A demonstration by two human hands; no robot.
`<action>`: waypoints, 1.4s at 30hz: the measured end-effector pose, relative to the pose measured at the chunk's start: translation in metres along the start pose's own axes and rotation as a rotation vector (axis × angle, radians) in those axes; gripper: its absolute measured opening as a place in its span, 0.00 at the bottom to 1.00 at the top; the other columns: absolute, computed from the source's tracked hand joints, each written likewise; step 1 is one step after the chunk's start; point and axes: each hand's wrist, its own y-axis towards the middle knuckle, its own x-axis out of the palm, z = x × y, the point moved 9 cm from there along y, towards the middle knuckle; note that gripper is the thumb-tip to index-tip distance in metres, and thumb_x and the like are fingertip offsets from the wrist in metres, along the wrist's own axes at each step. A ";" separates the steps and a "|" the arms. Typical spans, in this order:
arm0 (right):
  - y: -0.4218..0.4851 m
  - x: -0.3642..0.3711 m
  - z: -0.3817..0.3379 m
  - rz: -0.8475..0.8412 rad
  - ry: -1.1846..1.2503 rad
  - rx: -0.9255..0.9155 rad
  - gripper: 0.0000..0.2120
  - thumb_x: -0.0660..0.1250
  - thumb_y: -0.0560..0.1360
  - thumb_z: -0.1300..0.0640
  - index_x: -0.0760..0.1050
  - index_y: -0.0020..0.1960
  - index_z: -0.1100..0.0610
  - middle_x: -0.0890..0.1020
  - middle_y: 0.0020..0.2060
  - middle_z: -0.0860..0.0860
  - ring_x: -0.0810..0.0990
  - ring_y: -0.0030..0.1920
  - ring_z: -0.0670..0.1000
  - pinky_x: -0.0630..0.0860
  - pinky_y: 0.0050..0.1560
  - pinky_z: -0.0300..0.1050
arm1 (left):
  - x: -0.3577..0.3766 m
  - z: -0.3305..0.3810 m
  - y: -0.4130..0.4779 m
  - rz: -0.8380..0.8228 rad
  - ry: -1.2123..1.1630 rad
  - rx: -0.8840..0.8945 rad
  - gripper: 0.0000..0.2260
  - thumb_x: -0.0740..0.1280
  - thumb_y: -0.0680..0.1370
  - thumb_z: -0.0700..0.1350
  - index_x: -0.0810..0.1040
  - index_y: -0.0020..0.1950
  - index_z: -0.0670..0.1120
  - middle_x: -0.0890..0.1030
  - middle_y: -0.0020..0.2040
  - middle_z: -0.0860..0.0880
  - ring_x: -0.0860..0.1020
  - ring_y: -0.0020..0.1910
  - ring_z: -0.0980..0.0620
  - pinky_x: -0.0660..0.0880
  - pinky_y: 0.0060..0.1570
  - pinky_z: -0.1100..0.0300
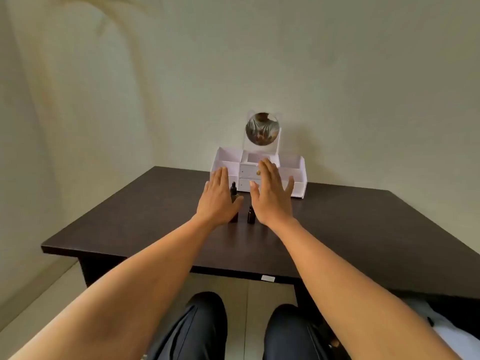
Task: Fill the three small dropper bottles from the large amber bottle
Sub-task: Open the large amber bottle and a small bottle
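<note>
Both my arms stretch out over a dark wooden table (363, 229). My left hand (218, 201) is flat, fingers apart, palm down, holding nothing. My right hand (271, 198) is flat too, fingers spread, empty. Between the hands stands a dark amber dropper bottle (233, 191) with a black dropper cap, partly covered by my left thumb. A smaller dark bottle (251, 215) stands nearer to me, just left of my right wrist. Any other bottles are hidden behind my hands.
A white desktop organiser (296, 175) with small drawers and open compartments stands at the table's far edge against the wall. A round mirror (262, 132) rises from its middle. My knees in dark trousers show below the table's near edge.
</note>
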 end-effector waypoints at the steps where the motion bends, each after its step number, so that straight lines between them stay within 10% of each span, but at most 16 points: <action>1: 0.002 0.009 0.005 -0.014 -0.012 0.020 0.26 0.51 0.84 0.49 0.51 0.80 0.52 0.52 0.80 0.47 0.50 0.80 0.48 0.44 0.76 0.68 | 0.007 -0.007 0.002 -0.004 -0.008 -0.031 0.42 0.65 0.80 0.56 0.41 0.82 0.42 0.45 0.83 0.45 0.44 0.81 0.47 0.47 0.79 0.50; 11: 0.059 0.084 0.034 -0.279 0.075 0.116 0.25 0.56 0.79 0.35 0.75 0.66 0.49 0.82 0.58 0.46 0.77 0.61 0.51 0.61 0.61 0.56 | 0.086 -0.077 0.031 -0.157 -0.432 -0.341 0.49 0.81 0.67 0.57 0.59 0.81 0.46 0.72 0.74 0.47 0.72 0.71 0.47 0.71 0.69 0.51; 18: 0.099 0.110 0.021 -0.483 -0.019 0.095 0.19 0.67 0.75 0.36 0.81 0.46 0.52 0.82 0.42 0.47 0.78 0.51 0.52 0.62 0.64 0.61 | 0.103 -0.088 0.035 -0.115 -0.466 -0.309 0.25 0.81 0.67 0.57 0.81 0.59 0.47 0.82 0.47 0.55 0.80 0.48 0.54 0.74 0.47 0.63; 42: 0.110 0.128 0.004 -0.606 -0.165 -0.066 0.16 0.75 0.71 0.43 0.80 0.47 0.55 0.81 0.41 0.51 0.79 0.48 0.54 0.72 0.61 0.59 | 0.115 -0.095 0.031 -0.131 -0.523 -0.317 0.29 0.78 0.70 0.58 0.78 0.68 0.51 0.83 0.60 0.51 0.80 0.60 0.51 0.76 0.59 0.56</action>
